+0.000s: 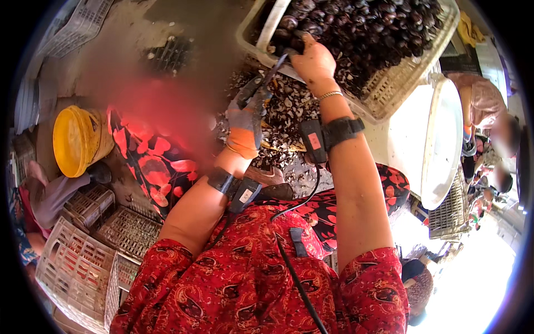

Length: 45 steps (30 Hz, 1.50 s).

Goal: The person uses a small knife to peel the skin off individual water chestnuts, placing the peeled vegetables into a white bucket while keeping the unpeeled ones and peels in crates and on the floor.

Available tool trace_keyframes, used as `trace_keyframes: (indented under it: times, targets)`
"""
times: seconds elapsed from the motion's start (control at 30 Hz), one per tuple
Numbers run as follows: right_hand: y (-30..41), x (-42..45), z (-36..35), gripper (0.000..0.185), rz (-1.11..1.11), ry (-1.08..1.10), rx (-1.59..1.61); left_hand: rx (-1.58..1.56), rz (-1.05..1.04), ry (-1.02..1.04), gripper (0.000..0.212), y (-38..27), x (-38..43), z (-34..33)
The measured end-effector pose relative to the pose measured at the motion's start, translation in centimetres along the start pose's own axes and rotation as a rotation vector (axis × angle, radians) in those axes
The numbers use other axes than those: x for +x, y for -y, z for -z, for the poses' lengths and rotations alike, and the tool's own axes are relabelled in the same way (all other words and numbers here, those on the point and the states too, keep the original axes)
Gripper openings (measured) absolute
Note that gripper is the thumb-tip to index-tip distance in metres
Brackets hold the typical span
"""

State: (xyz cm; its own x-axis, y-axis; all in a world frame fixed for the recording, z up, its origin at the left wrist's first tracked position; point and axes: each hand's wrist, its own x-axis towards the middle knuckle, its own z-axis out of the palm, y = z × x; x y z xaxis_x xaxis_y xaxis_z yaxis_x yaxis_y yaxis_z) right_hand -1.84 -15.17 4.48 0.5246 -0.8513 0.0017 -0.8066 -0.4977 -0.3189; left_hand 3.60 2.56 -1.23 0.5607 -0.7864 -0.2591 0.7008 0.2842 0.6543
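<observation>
My left hand (245,119), in a grey and orange work glove, is below the near left corner of a plastic crate (400,83). It is closed around the lower end of a narrow blade-like tool, probably a knife (276,70), slanting up to the right. My right hand (313,62) is bare-skinned with dark coverings on the thumb and index fingertips. It reaches over the crate's rim, fingertips at a heap of dark, shiny round produce (358,31) resembling water chestnuts. The tool's upper end comes close to my right thumb. Whether those fingers pinch a piece is hidden.
Dark and pale peelings (292,104) cover the floor between my arms. A white tub (442,142) stands right of my forearm. To the left are a yellow bucket (73,142) and a slatted crate (77,267). A cable (292,267) trails over my shirt. Other people sit at both sides.
</observation>
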Motion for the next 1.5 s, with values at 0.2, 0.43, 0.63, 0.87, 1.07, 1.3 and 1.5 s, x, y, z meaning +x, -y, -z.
trace_keyframes:
  times: [0.2, 0.43, 0.63, 0.87, 1.07, 1.3, 1.5]
  targets:
    - [-2.0, -0.2, 0.3, 0.041, -0.008, -0.016, 0.142, -0.032, 0.059, -0.090, 0.031, -0.8, -0.3, -2.4]
    - [-1.5, -10.3, 3.6, 0.029, 0.121, -0.018, 0.405, -0.013, 0.296, 0.089, 0.027, -0.6, -0.5, -2.8]
    - [-3.4, -16.2, 3.0, 0.029, -0.096, 0.182, 0.380, 0.141, 0.503, 0.407, 0.030, 0.5, -2.8, -4.0]
    - [-5.4, -19.0, 1.8, 0.031, -0.025, 0.056, 0.963, 0.223, 0.641, 0.457, 0.031, 0.6, -3.1, -3.9]
    - [-6.0, -20.1, 2.2, 0.032, -0.051, 0.034, 0.906, 0.369, 0.604, 0.606, 0.030, 1.4, -3.1, -3.6]
    - [-6.0, -19.9, 4.8, 0.030, -0.339, 0.087, 1.122, 0.564, 0.304, 0.457, 0.025, 1.9, -2.9, -3.3]
    - [-4.9, -20.2, 6.6, 0.028, -0.473, 0.183, 1.200, 0.687, 0.153, 0.445, 0.023, 2.1, -1.5, -1.5]
